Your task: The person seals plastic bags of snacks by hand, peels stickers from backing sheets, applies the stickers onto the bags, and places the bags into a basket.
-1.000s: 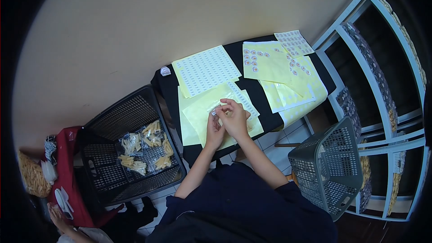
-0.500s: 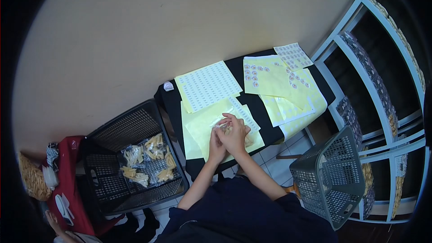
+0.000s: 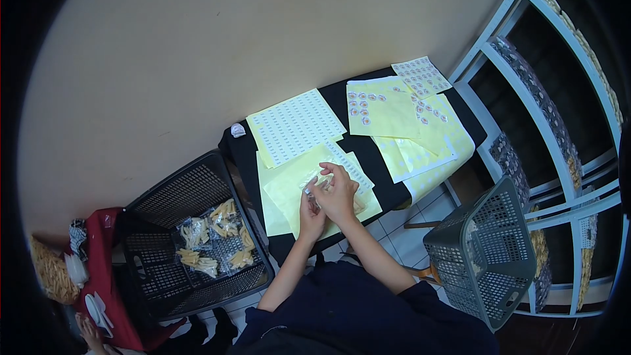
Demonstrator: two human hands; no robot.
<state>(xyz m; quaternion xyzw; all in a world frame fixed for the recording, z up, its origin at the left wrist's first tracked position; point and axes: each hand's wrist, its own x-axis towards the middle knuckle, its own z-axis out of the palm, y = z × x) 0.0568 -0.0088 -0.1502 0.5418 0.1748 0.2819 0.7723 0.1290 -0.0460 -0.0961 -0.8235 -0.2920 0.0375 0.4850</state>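
My left hand [image 3: 311,215] and my right hand [image 3: 339,198] meet over the yellow sheets at the front of the black-covered table. Between them is a clear plastic bag [image 3: 359,205] with pale sticks in it, mostly hidden by my right hand. Both hands are closed about this bag. A small white label [image 3: 307,191] shows at my left fingertips. Under and behind the hands lie a plain yellow backing sheet [image 3: 279,187] and a partly used label sheet [image 3: 355,169]. Farther back is a sheet full of small printed labels [image 3: 296,125].
Round stickers sit on yellow sheets [image 3: 388,108] at the table's right. A black crate [image 3: 177,187] with several bagged snacks stands left, a grey basket [image 3: 486,250] right, beside a white-framed shelf [image 3: 526,85]. Another person's hand [image 3: 89,332] is near the red cloth [image 3: 98,250].
My hands have shifted slightly apart at the fingertips, and the white label now shows at my left fingers. The view has moved a little; the sheets and crate stay in place.
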